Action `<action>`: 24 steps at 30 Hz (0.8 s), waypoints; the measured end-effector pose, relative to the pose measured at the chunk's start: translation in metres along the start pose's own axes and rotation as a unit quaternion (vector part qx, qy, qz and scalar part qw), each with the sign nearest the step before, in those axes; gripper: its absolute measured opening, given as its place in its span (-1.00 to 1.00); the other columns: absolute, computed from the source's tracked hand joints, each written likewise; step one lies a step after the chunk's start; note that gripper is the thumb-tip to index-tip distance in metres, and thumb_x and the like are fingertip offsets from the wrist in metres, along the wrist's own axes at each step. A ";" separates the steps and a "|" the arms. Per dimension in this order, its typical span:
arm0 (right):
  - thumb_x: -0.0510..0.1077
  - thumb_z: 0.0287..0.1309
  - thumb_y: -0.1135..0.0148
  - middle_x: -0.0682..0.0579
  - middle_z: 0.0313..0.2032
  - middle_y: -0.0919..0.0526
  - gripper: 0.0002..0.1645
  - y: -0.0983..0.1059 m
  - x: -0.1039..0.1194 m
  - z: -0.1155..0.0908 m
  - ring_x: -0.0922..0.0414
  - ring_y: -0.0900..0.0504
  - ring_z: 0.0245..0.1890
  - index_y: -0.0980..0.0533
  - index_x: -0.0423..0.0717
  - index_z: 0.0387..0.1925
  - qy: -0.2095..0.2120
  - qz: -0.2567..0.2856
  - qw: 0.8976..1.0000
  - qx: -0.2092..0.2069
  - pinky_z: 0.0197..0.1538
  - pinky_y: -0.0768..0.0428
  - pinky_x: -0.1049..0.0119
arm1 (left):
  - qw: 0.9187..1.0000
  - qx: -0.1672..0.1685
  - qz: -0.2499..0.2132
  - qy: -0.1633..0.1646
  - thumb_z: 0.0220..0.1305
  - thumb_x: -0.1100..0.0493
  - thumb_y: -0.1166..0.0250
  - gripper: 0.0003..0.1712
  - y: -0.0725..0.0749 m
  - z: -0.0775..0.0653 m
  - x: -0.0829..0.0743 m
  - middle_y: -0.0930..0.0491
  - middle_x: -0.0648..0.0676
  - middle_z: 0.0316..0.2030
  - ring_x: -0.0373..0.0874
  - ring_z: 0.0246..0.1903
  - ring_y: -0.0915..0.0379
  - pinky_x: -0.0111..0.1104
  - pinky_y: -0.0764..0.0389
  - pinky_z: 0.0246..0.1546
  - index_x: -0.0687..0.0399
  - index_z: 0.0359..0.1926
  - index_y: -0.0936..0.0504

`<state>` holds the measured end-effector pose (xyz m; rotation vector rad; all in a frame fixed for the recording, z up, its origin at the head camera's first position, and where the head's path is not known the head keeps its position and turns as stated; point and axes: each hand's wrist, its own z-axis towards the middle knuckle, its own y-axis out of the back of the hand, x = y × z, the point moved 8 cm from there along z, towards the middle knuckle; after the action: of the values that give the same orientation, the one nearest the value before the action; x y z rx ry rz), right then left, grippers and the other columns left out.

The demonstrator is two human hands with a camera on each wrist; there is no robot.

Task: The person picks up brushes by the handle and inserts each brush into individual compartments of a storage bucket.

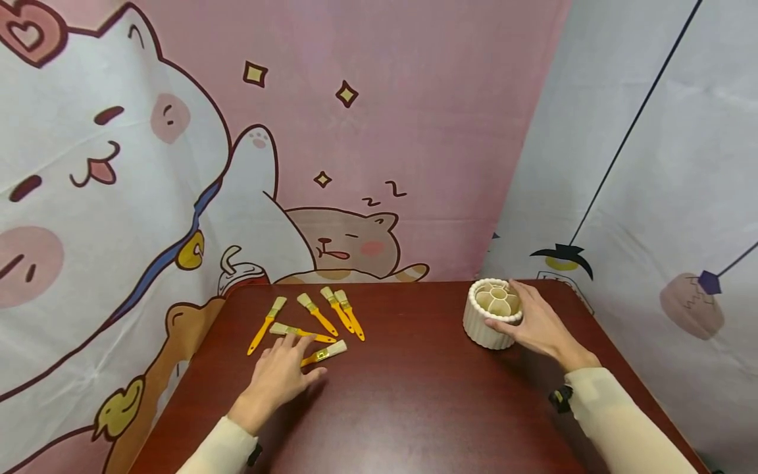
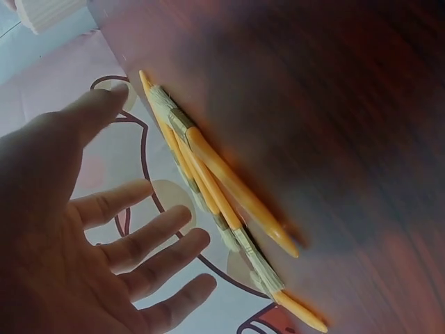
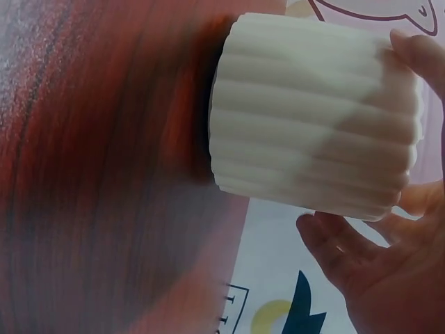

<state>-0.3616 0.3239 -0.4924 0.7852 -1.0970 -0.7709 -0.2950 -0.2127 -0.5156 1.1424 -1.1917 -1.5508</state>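
Several small paintbrushes with yellow handles and pale bristles lie loosely grouped on the left of the table. My left hand [image 1: 277,374] is over the nearest paintbrush [image 1: 329,351], fingers spread and pointing forward, covering part of its handle. In the left wrist view, the fingers are apart from the paintbrushes [image 2: 240,191] and hold nothing. On the right, a cream ribbed pen holder [image 1: 484,328] stands upright, its inside divided into flower-shaped compartments. My right hand [image 1: 541,324] grips its upper rim, thumb at the near side and fingers around the far side, partly hidden.
The dark red-brown table [image 1: 408,395] runs back to a pink cartoon-printed curtain [image 1: 426,131], with a pale curtain [image 1: 645,197] on the right side. A wide stretch of tabletop lies between the paintbrushes and the pen holder.
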 end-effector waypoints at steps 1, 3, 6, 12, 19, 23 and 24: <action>0.45 0.30 -0.64 -0.50 0.66 -0.36 0.48 0.000 0.000 0.001 -0.47 -0.42 0.64 -0.17 -0.36 0.81 -0.001 0.000 1.000 0.000 0.59 -0.46 -0.57 | 1.000 -0.002 -0.001 0.000 0.35 -0.33 -0.69 -0.12 0.000 0.000 0.000 -0.71 0.31 0.34 0.32 0.26 -0.72 0.31 -0.77 0.25 -0.05 0.52 -0.69; 0.45 0.28 -0.66 -0.50 0.64 -0.39 0.47 0.000 -0.002 0.002 -0.48 -0.44 0.61 -0.20 -0.37 0.79 -0.004 0.001 1.000 -0.001 0.57 -0.48 -0.57 | 1.000 -0.005 -0.001 -0.003 0.33 -0.26 -0.73 -0.19 0.000 0.002 0.000 -0.74 0.28 0.25 0.26 0.16 -0.76 0.25 -0.81 0.15 -0.02 0.45 -0.73; 0.44 0.26 -0.68 -0.50 0.61 -0.40 0.45 0.001 -0.002 0.002 -0.49 -0.46 0.58 -0.24 -0.37 0.76 -0.008 0.005 1.000 -0.003 0.54 -0.49 -0.59 | 1.000 -0.008 -0.006 -0.011 0.32 -0.16 -0.76 -0.28 -0.001 0.004 -0.001 -0.76 0.23 0.11 0.16 0.00 -0.77 0.13 -0.84 -0.04 0.03 0.37 -0.78; 0.43 0.21 -0.73 -0.48 0.58 -0.44 0.43 0.001 0.000 0.002 -0.46 -0.49 0.56 -0.29 -0.35 0.73 -0.007 0.016 1.000 -0.010 0.54 -0.51 -0.56 | 0.999 -0.008 -0.026 -0.016 0.32 -0.04 -0.77 -0.41 -0.005 0.009 -0.003 -0.75 0.12 -0.07 0.01 -0.18 -0.74 -0.03 -0.80 -0.28 0.06 0.27 -0.84; 0.45 0.16 -0.76 -0.44 0.58 -0.47 0.45 -0.004 0.007 0.000 -0.43 -0.52 0.55 -0.31 -0.33 0.73 -0.001 0.021 1.000 -0.014 0.53 -0.53 -0.53 | 0.999 -0.018 -0.029 -0.019 0.30 0.06 -0.79 -0.49 -0.007 0.012 -0.003 -0.78 0.10 -0.09 0.00 -0.14 -0.79 -0.03 -0.85 -0.25 0.08 0.20 -0.88; 0.43 0.13 -0.79 -0.42 0.58 -0.48 0.45 -0.008 0.013 -0.001 -0.41 -0.52 0.57 -0.33 -0.33 0.72 0.010 0.023 1.000 -0.018 0.55 -0.52 -0.52 | 0.999 -0.021 -0.027 -0.023 0.30 0.10 -0.78 -0.52 -0.009 0.012 -0.003 -0.78 0.09 -0.10 -0.03 -0.19 -0.80 -0.09 -0.84 -0.28 0.07 0.19 -0.89; 0.43 0.12 -0.79 -0.41 0.58 -0.49 0.45 -0.009 0.015 -0.001 -0.41 -0.52 0.57 -0.34 -0.33 0.71 0.012 0.024 0.999 -0.017 0.55 -0.52 -0.52 | 0.999 -0.022 -0.025 -0.024 0.30 0.11 -0.78 -0.53 -0.010 0.012 -0.003 -0.78 0.09 -0.10 -0.04 -0.20 -0.80 -0.11 -0.83 -0.29 0.06 0.18 -0.89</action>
<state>-0.3580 0.3069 -0.4930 0.7356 -1.0741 -0.7369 -0.3073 -0.2056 -0.5232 1.1197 -1.1629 -1.6427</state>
